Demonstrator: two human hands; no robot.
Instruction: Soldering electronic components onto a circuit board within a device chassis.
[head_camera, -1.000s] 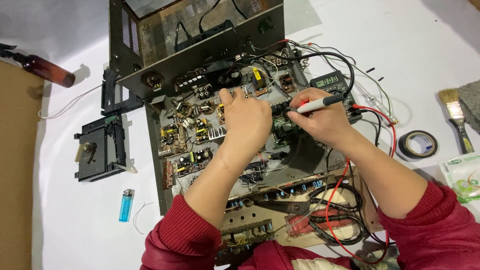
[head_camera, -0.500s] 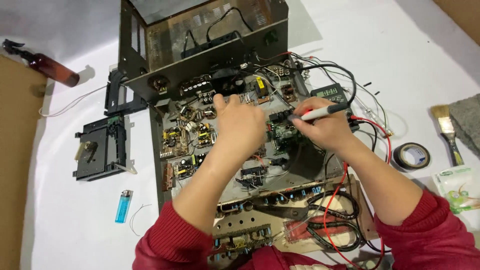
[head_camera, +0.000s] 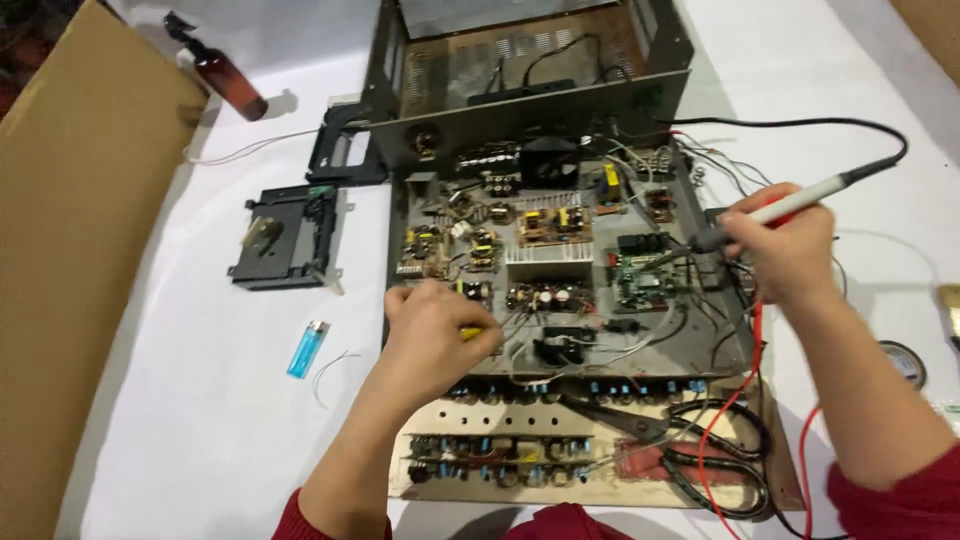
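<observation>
Soldering iron (head_camera: 800, 203) sits in the right hand (head_camera: 780, 250), fingers wrapped tight around its handle, tip angled down at the green circuit board (head_camera: 645, 280) inside the open metal chassis (head_camera: 560, 250). Left hand (head_camera: 435, 335) rests on the chassis's near-left edge, fingers curled on something small and yellow; can't tell what. Step looks like soldering or touching up a joint on the green board. Next move likely needs a steady tip on one pad, clear of the red wires (head_camera: 740, 400). Blue lighter (head_camera: 307, 349) lies on the desk (head_camera: 200, 400), well left.
</observation>
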